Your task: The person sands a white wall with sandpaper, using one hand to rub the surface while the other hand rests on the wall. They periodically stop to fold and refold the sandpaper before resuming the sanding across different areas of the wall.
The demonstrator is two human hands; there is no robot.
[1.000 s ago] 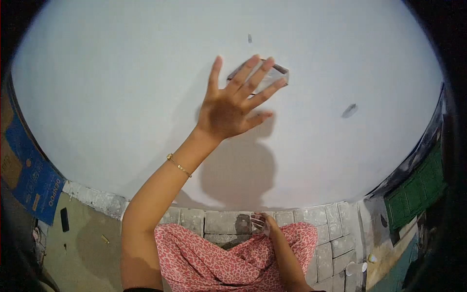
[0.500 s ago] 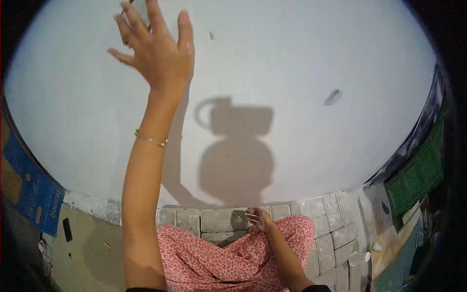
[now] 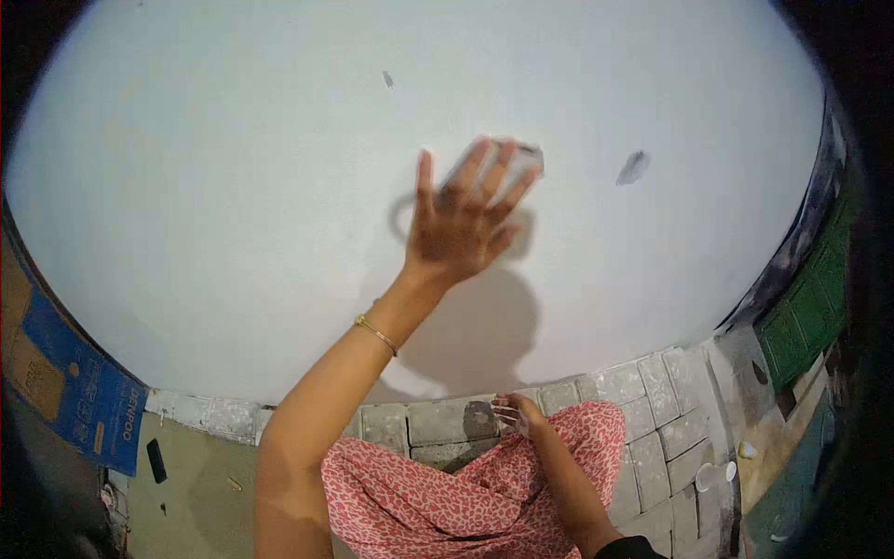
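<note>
My left hand [image 3: 461, 224] is up at a smooth white wall [image 3: 233, 186], fingers spread over a flat grey piece [image 3: 531, 160]. The piece shows past the fingertips and has a dark edge; motion blurs it, and its kind I cannot tell. A thin gold bracelet [image 3: 375, 334] circles the left wrist. My right hand [image 3: 520, 415] rests by my knee on pink patterned cloth [image 3: 419, 489], fingers loosely bent and apart, holding nothing. Right of my left hand is a grey patch [image 3: 634, 169] on the wall; a smaller grey mark [image 3: 388, 80] is higher up.
Grey paving blocks [image 3: 638, 456] run along the foot of the wall. At left lie a blue printed board [image 3: 84, 391] and a black oblong object [image 3: 156, 461]. At right are a green panel [image 3: 805, 321] and a small white cup-like object [image 3: 712, 476].
My left hand has swept right and down across the wall with the grey piece under its fingers. My right hand stays by my knee. The view has shifted slightly.
</note>
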